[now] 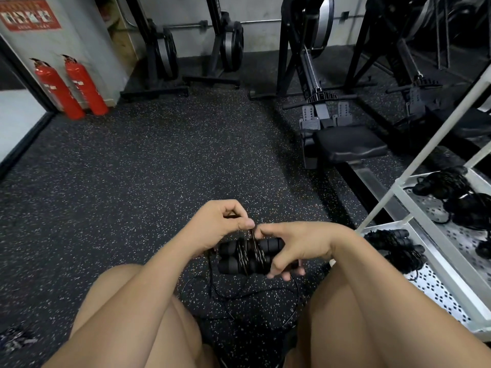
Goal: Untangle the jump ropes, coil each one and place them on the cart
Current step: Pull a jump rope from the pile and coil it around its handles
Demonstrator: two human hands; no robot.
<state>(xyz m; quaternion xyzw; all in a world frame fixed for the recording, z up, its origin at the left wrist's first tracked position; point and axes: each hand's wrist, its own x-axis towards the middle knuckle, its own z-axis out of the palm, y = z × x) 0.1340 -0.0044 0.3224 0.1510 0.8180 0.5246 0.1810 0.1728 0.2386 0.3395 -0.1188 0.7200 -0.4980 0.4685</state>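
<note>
Two black foam jump rope handles [233, 257] lie side by side between my hands, with thin black cord wound round their middle. My right hand [289, 248] grips the handles at their right end. My left hand [220, 221] pinches the cord just above the handles. The loose remainder of the cord [255, 296] trails in loops on the floor between my knees. The white cart [425, 235] stands at the right. Coiled black jump ropes [396, 245] lie on its lower shelf, and more coiled ropes [457, 197] on the shelf above.
Black speckled rubber floor [132, 181] stretches ahead. Rowing machines stand at the back and right, one with a seat [348, 144] close to the cart. Two red fire extinguishers [71, 88] lean at the left wall. My bare knees fill the bottom of the view.
</note>
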